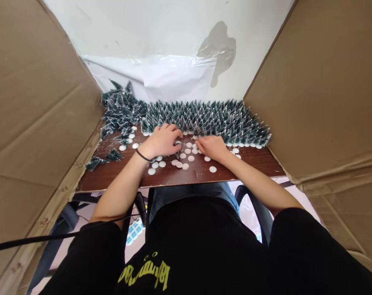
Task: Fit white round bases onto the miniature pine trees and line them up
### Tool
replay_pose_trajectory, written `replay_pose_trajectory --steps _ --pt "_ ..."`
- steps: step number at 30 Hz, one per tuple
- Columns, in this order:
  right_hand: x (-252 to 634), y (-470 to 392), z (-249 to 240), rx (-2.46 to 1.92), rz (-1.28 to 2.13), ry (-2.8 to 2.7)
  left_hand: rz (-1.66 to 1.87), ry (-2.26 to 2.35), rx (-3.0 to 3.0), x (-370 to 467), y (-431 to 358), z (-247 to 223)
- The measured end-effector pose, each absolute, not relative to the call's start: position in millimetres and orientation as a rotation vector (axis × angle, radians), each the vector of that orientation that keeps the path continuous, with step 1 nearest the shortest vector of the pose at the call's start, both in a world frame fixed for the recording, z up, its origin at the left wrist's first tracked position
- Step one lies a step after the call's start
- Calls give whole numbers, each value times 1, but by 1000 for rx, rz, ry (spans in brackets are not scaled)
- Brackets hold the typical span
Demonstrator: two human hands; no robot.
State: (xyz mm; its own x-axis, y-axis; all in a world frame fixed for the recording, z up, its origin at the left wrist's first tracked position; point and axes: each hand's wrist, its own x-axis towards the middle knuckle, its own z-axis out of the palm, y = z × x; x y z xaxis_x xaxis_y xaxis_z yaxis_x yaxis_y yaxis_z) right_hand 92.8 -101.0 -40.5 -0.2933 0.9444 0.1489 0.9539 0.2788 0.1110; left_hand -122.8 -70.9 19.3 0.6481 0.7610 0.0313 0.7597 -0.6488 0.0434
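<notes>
My left hand [164,140], with a dark band at the wrist, is closed around a small frosted tree [177,150] near the middle of the brown table [130,174]. To its right, my right hand [212,146] rests low over the table with its fingers bent together; whatever its fingertips hold is too small to make out. White round discs [185,166] lie scattered between and below both hands. Behind them, dense rows of upright frosted green trees [204,116] stand on white bases.
A loose heap of similar trees [121,106] lies at the back left, with a few more [113,155] near the left edge. Brown sheeting [321,82] walls both sides, and white sheeting [173,78] hangs behind. A black cable [35,239] crosses the lower left.
</notes>
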Motion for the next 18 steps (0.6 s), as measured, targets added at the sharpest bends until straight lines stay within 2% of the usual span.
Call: replay_pose_trajectory --steps 3,7,18 --pt "92 -101 -43 -1754 -294 -2480 -216 1352 2734 -135 -61 23" --pt "95 -98 -51 -1522 -332 -2455 -352 1302 2716 -132 -58 20" --pt "101 -89 -66 -1018 -118 -2493 -152 1235 2761 -121 -57 8"
